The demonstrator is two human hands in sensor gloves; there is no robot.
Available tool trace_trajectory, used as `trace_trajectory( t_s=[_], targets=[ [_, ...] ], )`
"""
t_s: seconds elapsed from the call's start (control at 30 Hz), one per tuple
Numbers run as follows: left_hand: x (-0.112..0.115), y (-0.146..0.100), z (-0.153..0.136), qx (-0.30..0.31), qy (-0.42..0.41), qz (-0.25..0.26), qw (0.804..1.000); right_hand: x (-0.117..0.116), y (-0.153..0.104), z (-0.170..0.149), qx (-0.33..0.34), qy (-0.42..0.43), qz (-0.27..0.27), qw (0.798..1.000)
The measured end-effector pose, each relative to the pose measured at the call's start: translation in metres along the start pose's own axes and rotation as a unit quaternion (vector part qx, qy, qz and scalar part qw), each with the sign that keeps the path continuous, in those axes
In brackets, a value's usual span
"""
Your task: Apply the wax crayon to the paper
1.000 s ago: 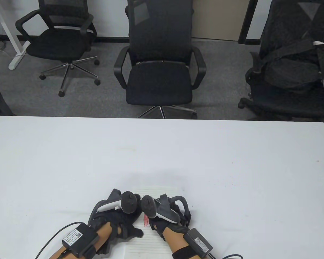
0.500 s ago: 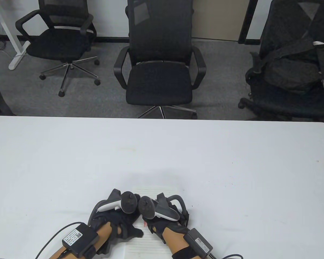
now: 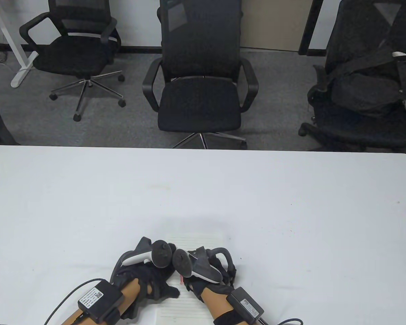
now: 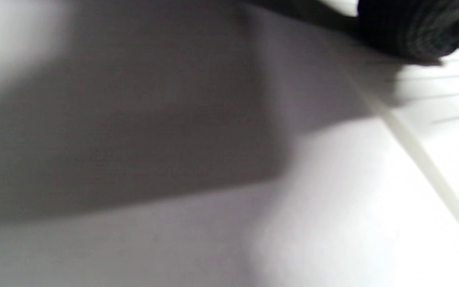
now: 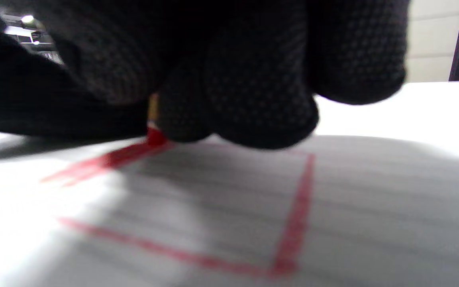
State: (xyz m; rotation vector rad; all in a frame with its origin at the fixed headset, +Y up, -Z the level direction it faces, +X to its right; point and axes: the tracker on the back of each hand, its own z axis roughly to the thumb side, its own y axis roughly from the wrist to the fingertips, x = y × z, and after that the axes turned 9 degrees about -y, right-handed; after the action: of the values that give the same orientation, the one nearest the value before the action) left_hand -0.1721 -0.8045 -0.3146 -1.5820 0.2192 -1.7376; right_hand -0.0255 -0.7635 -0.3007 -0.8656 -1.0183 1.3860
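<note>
- The right hand [image 3: 203,281] in its black sensor glove pinches a short red wax crayon [image 5: 155,135], fingers curled low around it near the tip; a grip that close to the point likely gives firm pressure and tight control of each stroke.
- The crayon's tip touches the white lined sheet of paper [image 3: 186,301], right at a patch of dense red strokes [image 5: 106,161] that runs out from it.
- A red outline [image 5: 297,215] with a square corner lies on the sheet below and beside the tip, so I judge the strokes are filling a drawn box.
- The left hand [image 3: 149,281], also gloved in black, rests on the paper's left part, its thumb lying out across the sheet, fingers loosely flat and gripping nothing; it probably pins the sheet so it cannot slide under the crayon.
- The paper sits at the near edge of the plain white table [image 3: 291,189], between the two forearms.
- Beyond the table's far edge is grey carpet with a black mesh office chair [image 3: 199,78] facing the table, another black swivel chair [image 3: 74,54] to the left, and a third chair piled with dark bags [image 3: 362,91] on the right.
</note>
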Motion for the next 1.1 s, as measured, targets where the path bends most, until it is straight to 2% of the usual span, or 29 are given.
trace_trajectory(
  t_s=[0.07, 0.13, 0.17, 0.27, 0.33, 0.37, 0.43, 0.5, 0.6, 0.67, 0.8, 0.9, 0.97, 1.0, 1.1],
  targets=[
    [0.0, 0.0, 0.0, 0.0, 0.0, 0.0, 1.0, 0.002, 0.001, 0.0, 0.014, 0.008, 0.023, 1.0],
    [0.0, 0.0, 0.0, 0.0, 0.0, 0.0, 1.0, 0.003, 0.002, 0.0, 0.052, 0.031, 0.082, 0.995],
    [0.0, 0.0, 0.0, 0.0, 0.0, 0.0, 1.0, 0.003, 0.001, -0.001, 0.04, 0.037, 0.085, 0.995],
    [0.0, 0.0, 0.0, 0.0, 0.0, 0.0, 1.0, 0.001, -0.002, -0.003, -0.006, 0.003, 0.014, 1.0],
    [0.0, 0.0, 0.0, 0.0, 0.0, 0.0, 1.0, 0.001, -0.001, -0.005, 0.003, -0.01, 0.007, 1.0],
    [0.0, 0.0, 0.0, 0.0, 0.0, 0.0, 1.0, 0.001, -0.002, -0.005, 0.005, 0.002, 0.017, 1.0],
    [0.0, 0.0, 0.0, -0.001, -0.001, 0.0, 1.0, 0.003, 0.0, -0.006, 0.06, 0.029, 0.076, 0.995],
    [0.0, 0.0, 0.0, 0.0, -0.001, 0.0, 1.0, 0.002, -0.002, -0.007, 0.085, 0.058, 0.121, 0.987],
    [0.0, 0.0, 0.0, 0.0, -0.001, 0.0, 1.0, 0.002, -0.004, -0.008, 0.078, 0.051, 0.098, 0.991],
    [0.0, 0.0, 0.0, 0.0, -0.001, 0.0, 1.0, 0.002, -0.007, -0.006, 0.068, 0.025, 0.058, 0.996],
    [0.0, 0.0, 0.0, -0.001, -0.001, 0.0, 1.0, 0.004, -0.008, -0.001, 0.107, 0.04, 0.105, 0.988],
    [0.0, 0.0, 0.0, -0.001, -0.001, 0.0, 1.0, 0.005, -0.009, 0.0, 0.105, 0.03, 0.094, 0.989],
    [0.0, 0.0, 0.0, -0.001, -0.001, 0.0, 1.0, 0.005, -0.012, 0.001, 0.09, 0.014, 0.055, 0.994],
    [0.0, 0.0, 0.0, -0.001, -0.001, 0.0, 1.0, 0.005, -0.012, 0.001, 0.093, 0.014, 0.052, 0.994],
    [0.0, 0.0, 0.0, -0.001, -0.001, 0.001, 1.0, 0.004, -0.011, 0.001, 0.106, 0.034, 0.09, 0.99]
  ],
)
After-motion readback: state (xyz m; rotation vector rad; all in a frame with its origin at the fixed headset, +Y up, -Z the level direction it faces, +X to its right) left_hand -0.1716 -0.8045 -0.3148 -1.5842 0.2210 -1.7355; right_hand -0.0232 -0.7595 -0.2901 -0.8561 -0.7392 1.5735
